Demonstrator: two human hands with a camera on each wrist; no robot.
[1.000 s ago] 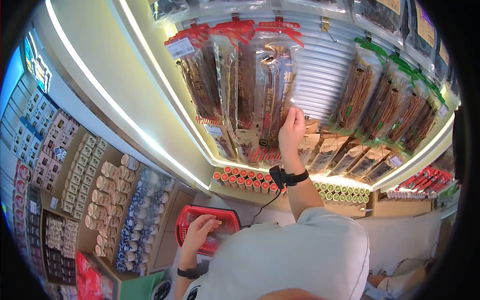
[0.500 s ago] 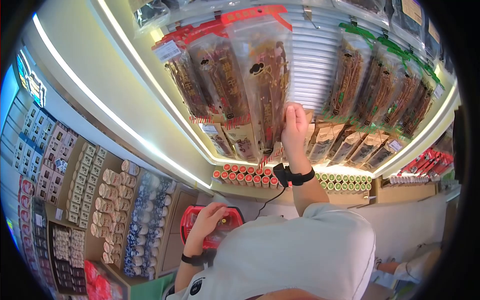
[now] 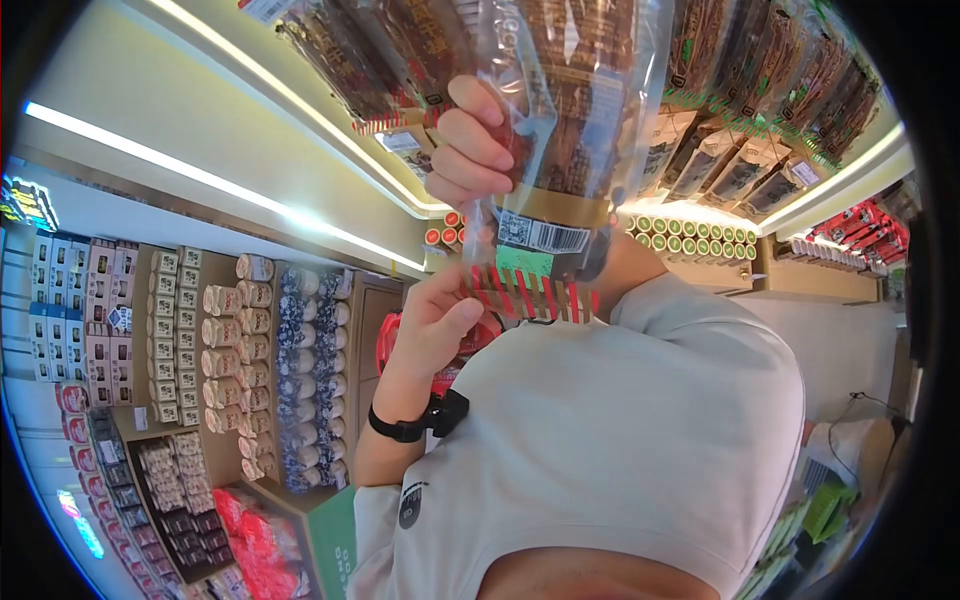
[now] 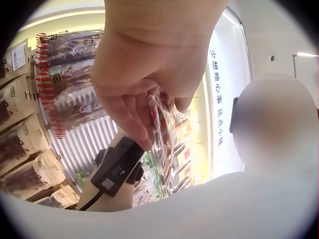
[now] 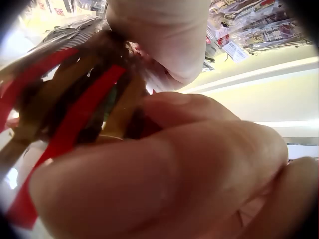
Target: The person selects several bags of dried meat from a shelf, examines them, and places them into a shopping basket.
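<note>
A clear plastic bag of long brown dried strips (image 3: 570,110) is held up close before me, its barcode label facing the head camera. My right hand (image 3: 472,145) grips the bag from behind, its fingers curled over the left edge; the thumb and palm are hidden there. At the bag's red-and-gold striped bottom edge, my left hand (image 3: 435,325) pinches the corner between thumb and fingers. The left wrist view shows this left hand (image 4: 149,74) on the bag's edge, seen side-on. In the right wrist view, the left fingers (image 5: 149,174) loom large beside the striped edge.
More hanging bags (image 3: 370,50) fill the rack behind, with paper pouches (image 3: 705,160) and red- and green-lidded cans (image 3: 690,240) below. Shelves of wrapped jars (image 3: 225,350) stand to the left. A red basket (image 3: 386,340) shows partly behind my left hand.
My right hand has brought the bag off the rack, down and towards me. The left hand has risen from over the red basket and taken hold of its bottom edge.
</note>
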